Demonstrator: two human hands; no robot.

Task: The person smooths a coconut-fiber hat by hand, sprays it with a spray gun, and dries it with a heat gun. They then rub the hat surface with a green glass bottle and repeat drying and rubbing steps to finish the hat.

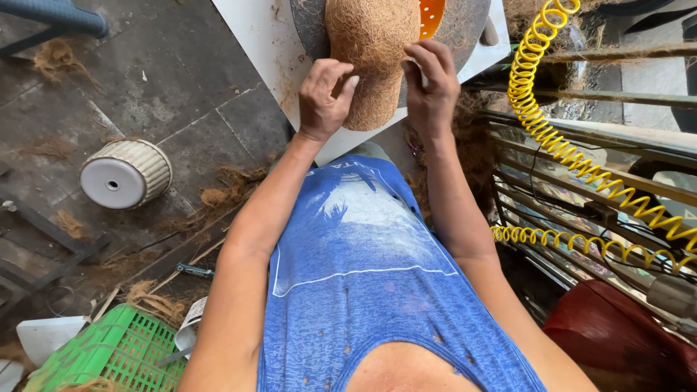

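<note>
Coir, brown and rough: the dome-shaped fibre pot [372, 54] on the white table [254, 36] looks light, springy. Left hand [324, 98] and right hand [432, 87] pinch its sides, fingers curled closed on it.

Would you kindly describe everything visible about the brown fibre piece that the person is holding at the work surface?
The fibre piece is a rounded, dome-like form of coarse tan-brown matted fibre, like coconut husk, with a fuzzy surface. It lies over a dark round form on a white surface, its rounded end towards the person. The left hand presses its left side with the thumb on the fibre; the right hand grips its right side. An orange perforated part shows beside its upper right. Its top runs out of view.
</note>
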